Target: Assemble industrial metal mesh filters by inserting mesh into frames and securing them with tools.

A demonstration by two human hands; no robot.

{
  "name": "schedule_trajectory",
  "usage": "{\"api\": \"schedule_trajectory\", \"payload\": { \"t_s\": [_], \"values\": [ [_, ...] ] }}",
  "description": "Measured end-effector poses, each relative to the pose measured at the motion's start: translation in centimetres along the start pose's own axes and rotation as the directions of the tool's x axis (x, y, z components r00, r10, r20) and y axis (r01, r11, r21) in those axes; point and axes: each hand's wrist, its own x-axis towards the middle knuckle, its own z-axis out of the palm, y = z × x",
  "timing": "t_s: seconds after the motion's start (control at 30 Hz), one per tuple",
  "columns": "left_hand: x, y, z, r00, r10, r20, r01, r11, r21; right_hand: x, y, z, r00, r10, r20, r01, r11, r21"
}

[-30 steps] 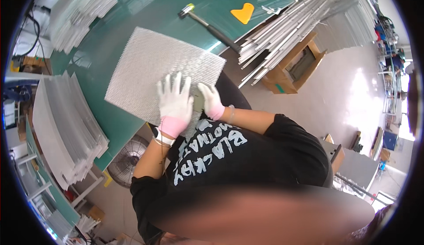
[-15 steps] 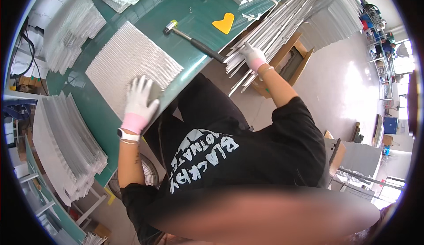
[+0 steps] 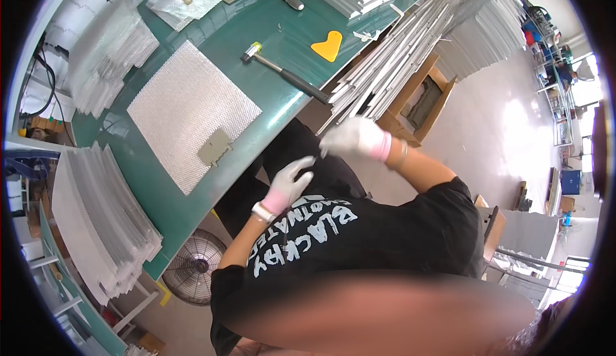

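Both hands wear pale gloves with pink cuffs, held over my lap in front of the table edge. My left hand (image 3: 290,187) has its fingers apart, with nothing visible in it. Just right of it, my right hand (image 3: 357,139) has its fingers drawn together; whatever they hold, if anything, is hidden. On the green table (image 3: 144,218) lies a silvery mesh-like sheet (image 3: 189,102). A small grey-green notched plate (image 3: 215,148) rests on the sheet's near corner. A hammer (image 3: 287,73) with a black handle lies to the right, beside a yellow heart-shaped scraper (image 3: 327,46).
Long pale strips (image 3: 388,60) jut past the table's right edge, above an open cardboard box (image 3: 423,102). Stacked sheets (image 3: 106,221) stand at the left, with more sheets (image 3: 106,54) behind. A floor fan (image 3: 197,263) sits below the table. A screwdriver (image 3: 292,0) lies farther back.
My left hand has lifted off the sheet and moved right over my lap, uncovering the grey-green plate. My right hand has left the strips and come down and left toward it.
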Motion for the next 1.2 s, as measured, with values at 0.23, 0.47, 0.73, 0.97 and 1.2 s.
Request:
{"api": "schedule_trajectory", "payload": {
  "t_s": [0.23,0.47,0.73,0.97,1.2],
  "values": [
    [2.2,2.8,1.1,0.879,0.256,-0.403,-0.394,0.864,-0.312,6.5,-9.4,0.3,0.923,-0.186,-0.337,0.238,0.964,0.121],
    [-7.8,8.2,-9.1,0.687,0.256,-0.68,-0.63,0.677,-0.381,0.0,-0.2,2.9,0.573,0.819,0.02,-0.014,-0.014,1.0],
    [-12.9,11.3,-11.2,0.598,0.321,-0.734,-0.695,0.664,-0.276,-6.4,7.7,-2.2,0.204,0.979,-0.026,0.669,-0.12,0.733],
    [-13.2,9.2,-11.8,0.555,0.235,-0.798,-0.698,0.653,-0.293,-12.7,3.9,6.2,0.453,0.784,0.424,-0.036,-0.459,0.888],
    [-12.2,8.0,-11.5,0.619,0.145,-0.772,-0.574,0.755,-0.318,-18.4,0.9,1.9,0.489,0.671,0.557,-0.861,0.269,0.432]
  ]
}}
